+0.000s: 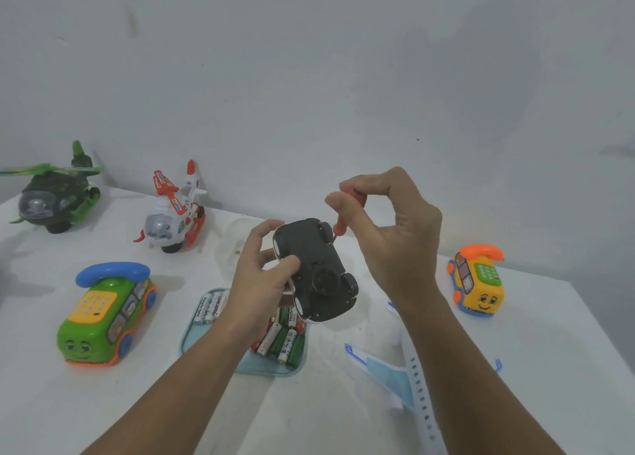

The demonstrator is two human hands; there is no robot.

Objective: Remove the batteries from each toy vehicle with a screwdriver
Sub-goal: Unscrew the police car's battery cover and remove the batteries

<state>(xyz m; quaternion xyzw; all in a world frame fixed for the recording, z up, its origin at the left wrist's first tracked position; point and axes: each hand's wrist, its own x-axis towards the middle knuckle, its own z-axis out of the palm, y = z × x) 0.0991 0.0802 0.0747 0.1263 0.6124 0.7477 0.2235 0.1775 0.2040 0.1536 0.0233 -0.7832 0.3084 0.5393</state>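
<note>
- Left hand (264,276): we grip the black plastic toy car (319,258) underside-up, for access.
- Right hand (395,234): we pinch the red-handled metal screwdriver (347,214), tip against that car.

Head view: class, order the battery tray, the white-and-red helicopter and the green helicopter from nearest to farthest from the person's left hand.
1. The battery tray: right below the left hand, which grips the toy car.
2. The white-and-red helicopter: farther left, near the wall.
3. The green helicopter: far left, near the wall.
</note>
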